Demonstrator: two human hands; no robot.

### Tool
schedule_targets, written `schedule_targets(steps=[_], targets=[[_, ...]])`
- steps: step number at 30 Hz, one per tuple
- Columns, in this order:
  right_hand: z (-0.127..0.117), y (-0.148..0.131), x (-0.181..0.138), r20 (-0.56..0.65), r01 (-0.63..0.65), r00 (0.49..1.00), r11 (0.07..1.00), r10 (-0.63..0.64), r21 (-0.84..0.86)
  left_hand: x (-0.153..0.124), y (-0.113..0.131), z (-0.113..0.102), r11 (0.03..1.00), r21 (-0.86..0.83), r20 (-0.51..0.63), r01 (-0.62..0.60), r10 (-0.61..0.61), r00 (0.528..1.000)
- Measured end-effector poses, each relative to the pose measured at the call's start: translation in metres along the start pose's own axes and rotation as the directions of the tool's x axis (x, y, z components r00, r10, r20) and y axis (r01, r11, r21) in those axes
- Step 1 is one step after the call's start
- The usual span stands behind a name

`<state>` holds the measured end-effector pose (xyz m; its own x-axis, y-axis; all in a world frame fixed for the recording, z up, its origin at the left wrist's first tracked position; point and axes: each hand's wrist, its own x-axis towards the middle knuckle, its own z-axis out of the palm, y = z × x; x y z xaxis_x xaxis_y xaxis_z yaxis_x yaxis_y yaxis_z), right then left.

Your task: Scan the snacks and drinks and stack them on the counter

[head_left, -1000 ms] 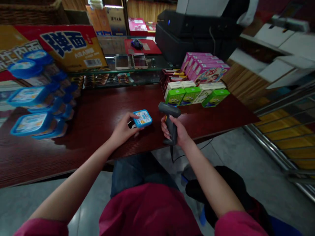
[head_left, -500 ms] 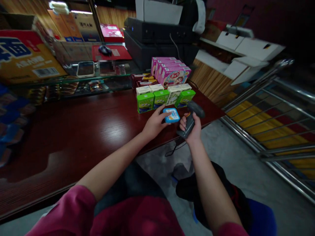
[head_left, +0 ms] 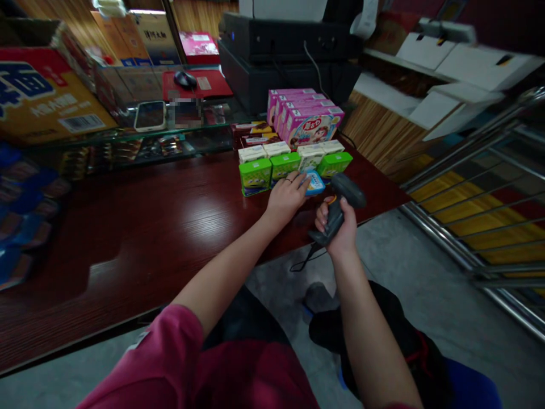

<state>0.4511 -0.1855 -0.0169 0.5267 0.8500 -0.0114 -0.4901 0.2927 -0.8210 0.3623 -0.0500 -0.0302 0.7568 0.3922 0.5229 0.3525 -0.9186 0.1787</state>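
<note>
My left hand [head_left: 288, 197] is closed on a small flat blue box [head_left: 315, 183] with a white label, its fingers over the left side. The box is close in front of a row of green packs [head_left: 284, 165] and white packs [head_left: 309, 157] on the dark red table. Part of it is hidden by the fingers. My right hand [head_left: 340, 227] grips the handle of a dark grey barcode scanner [head_left: 348, 189], which is just right of the blue box. A black cable [head_left: 303, 264] hangs below the scanner.
Pink boxes [head_left: 313, 128] and dark red packs [head_left: 255, 136] stand behind the row. Farther back are a black machine [head_left: 293, 42], a mouse [head_left: 185, 79] and a phone [head_left: 150, 116]. A yellow carton [head_left: 51, 102] stands left; a metal railing [head_left: 472, 250] stands right.
My left hand has moved the blue box away from me and a little right, closer to the green and white packs. My right hand still grips the scanner. The view has shifted slightly.
</note>
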Motion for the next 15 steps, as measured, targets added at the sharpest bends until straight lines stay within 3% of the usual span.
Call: schedule_targets(steps=[4, 8, 12, 15], targets=[[0.0, -0.008, -0.001, 0.019, -0.015, 1.0, 1.0, 0.015, -0.007, -0.01, 0.004, -0.013, 1.0, 0.013, 0.001, 0.029, -0.029, 1.0], [0.01, -0.014, -0.012, 0.09, -0.077, 0.992, 0.995, 0.083, -0.07, -0.046, -0.01, -0.041, 1.0, 0.012, -0.009, 0.014, -0.014, 1.0], [0.044, -0.001, -0.026, 0.175, -0.179, 0.964, 0.975, 0.2, -0.129, -0.112, -0.047, -0.094, 0.999, 0.034, -0.03, 0.0, 0.001, 1.0], [0.088, 0.026, -0.032, 0.281, -0.247, 0.917, 0.956, 0.283, -0.158, -0.175, -0.079, -0.147, 0.989, 0.075, -0.088, 0.125, -0.118, 0.989]])
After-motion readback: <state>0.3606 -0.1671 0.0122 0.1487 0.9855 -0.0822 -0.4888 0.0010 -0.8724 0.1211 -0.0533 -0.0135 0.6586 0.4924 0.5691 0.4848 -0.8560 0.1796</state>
